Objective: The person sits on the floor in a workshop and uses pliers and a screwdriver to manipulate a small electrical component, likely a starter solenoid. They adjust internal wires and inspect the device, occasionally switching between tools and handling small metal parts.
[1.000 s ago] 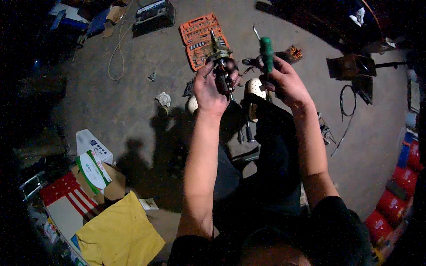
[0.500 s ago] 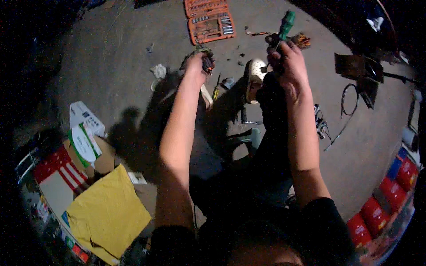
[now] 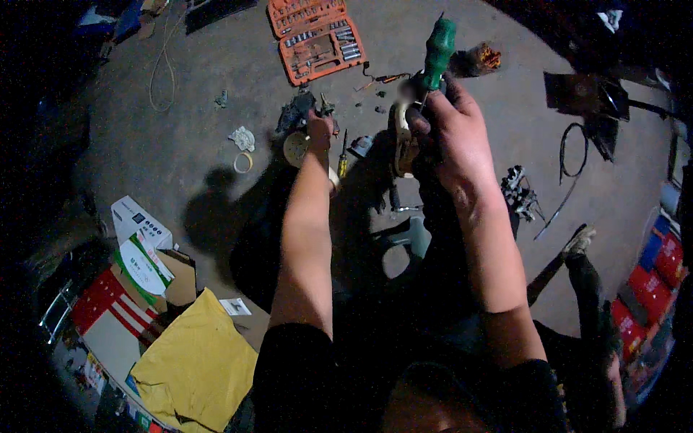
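Note:
My right hand [image 3: 458, 137] is wrapped round a screwdriver with a green handle [image 3: 440, 50]. The handle sticks up past my fingers, and a bit of thin shaft shows below it beside my thumb. To its left, my left hand [image 3: 321, 133] is closed, its darkened fingers at a small part with metal prongs too unclear to name. A black, lumpy piece [image 3: 296, 112] lies against that hand's left side; whether I hold it or it rests on the floor, I cannot tell. A yellow-handled screwdriver [image 3: 343, 166] lies on the floor beside my left wrist.
An orange socket set case [image 3: 325, 72] lies unfolded ahead. Around my feet are a pale clog [image 3: 403, 144], a tape roll [image 3: 244, 162] and a ratchet [image 3: 397, 202]. Metal parts [image 3: 521, 191] and a black cable [image 3: 563, 155] lie right. Another person's leg [image 3: 581, 281] shows lower right; yellow cloth [image 3: 198, 364] lower left.
My right hand has shifted slightly left and nearer with the green screwdriver. My left hand has lowered a little, its wrist turned. Another person's leg has come into view at the lower right.

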{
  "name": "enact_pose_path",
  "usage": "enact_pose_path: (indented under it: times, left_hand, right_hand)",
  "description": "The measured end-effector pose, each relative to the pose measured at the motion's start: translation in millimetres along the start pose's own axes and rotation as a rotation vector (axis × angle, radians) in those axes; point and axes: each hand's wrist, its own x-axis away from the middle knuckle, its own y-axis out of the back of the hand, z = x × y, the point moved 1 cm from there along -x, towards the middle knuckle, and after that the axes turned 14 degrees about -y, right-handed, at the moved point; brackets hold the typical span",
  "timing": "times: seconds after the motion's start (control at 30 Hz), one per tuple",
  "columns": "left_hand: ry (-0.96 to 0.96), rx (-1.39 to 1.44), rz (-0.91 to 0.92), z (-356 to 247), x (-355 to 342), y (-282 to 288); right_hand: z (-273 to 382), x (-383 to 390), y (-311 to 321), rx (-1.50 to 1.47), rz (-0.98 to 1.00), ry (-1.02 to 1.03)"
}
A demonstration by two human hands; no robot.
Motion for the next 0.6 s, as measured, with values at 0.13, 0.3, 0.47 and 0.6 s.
enact_pose_path:
  times: [0.13, 0.3, 0.47, 0.6]
  left_hand:
    - [0.323, 0.591, 0.222, -103.4, 4.4, 45.2]
    - [-0.024, 1.601, 0.470, -271.5, 57.3, 121.3]
    - [-0.360, 1.327, 0.058, -349.3, 108.6, 192.5]
    - [-0.229, 1.373, -0.033, -356.9, 109.3, 224.1]
  right_hand:
    - [2.7, -1.7, -12.3, -0.007, 0.132, 0.069]
    - [-3.0, 6.1, -29.5, -0.085, 0.224, 0.138]
    - [-23.6, 20.1, -37.5, -0.001, 0.285, 0.099]
    - [-43.9, 13.6, -30.8, 0.052, 0.498, 0.104]
